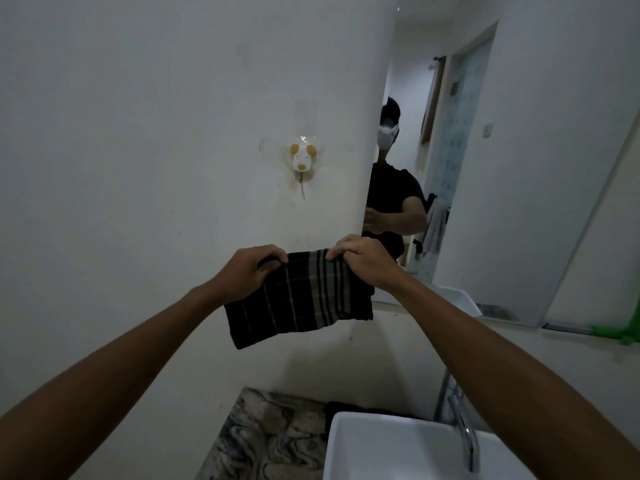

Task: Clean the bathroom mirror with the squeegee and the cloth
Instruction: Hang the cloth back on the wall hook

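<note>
A dark cloth (304,299) with pale stripes hangs folded in front of the white wall, held by its top edge. My left hand (247,270) pinches its upper left corner and my right hand (363,259) pinches its upper right corner. The bathroom mirror (502,168) is on the wall to the right, its left edge just behind my right hand. A green squeegee (616,332) lies on the ledge under the mirror at the far right, only partly in view.
A white basin (381,448) with a chrome tap (465,434) sits below, on a marbled counter (266,441). A small animal-shaped hook (303,161) is stuck on the wall above the cloth. The mirror reflects a person and a doorway.
</note>
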